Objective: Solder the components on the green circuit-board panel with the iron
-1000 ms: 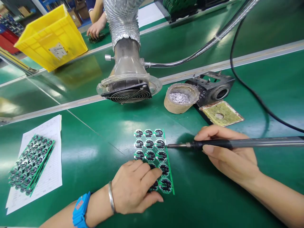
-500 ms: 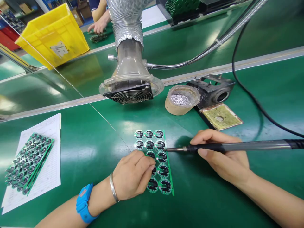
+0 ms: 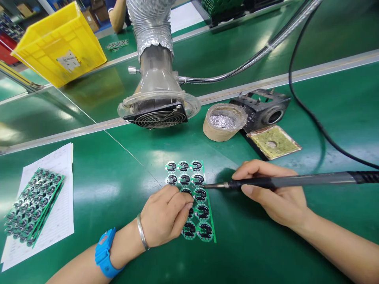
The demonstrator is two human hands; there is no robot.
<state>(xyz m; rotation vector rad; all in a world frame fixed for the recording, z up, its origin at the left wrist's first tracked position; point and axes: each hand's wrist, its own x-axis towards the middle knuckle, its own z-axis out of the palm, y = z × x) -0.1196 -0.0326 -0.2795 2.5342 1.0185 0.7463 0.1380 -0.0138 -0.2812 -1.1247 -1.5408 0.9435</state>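
On the green bench mat (image 3: 89,177), a circuit-board panel (image 3: 204,201) is pressed down by the loosely curled, ungripping left hand (image 3: 166,215) — a soldering iron (image 3: 275,182) is pinched in the right hand (image 3: 272,193), its tip at the panel's edge; the label (image 3: 68,60) on the yellow crate (image 3: 84,49) is unreadable.

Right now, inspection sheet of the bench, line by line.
Surface: green bench mat, glossy.
Job's things: PCB panel of round boards under the left hand; soldering iron in the right hand, tip at the panel's right side, contact unclear.
Clutter: stacked PCB panels on a paper sheet; solder pot, iron stand, sponge pad.
Grippers: nothing seen; bare hands only.
Cables: black cable; braided metal hose beside the fume extractor fan.
Surroundings: yellow crate; co-worker's arm beyond.
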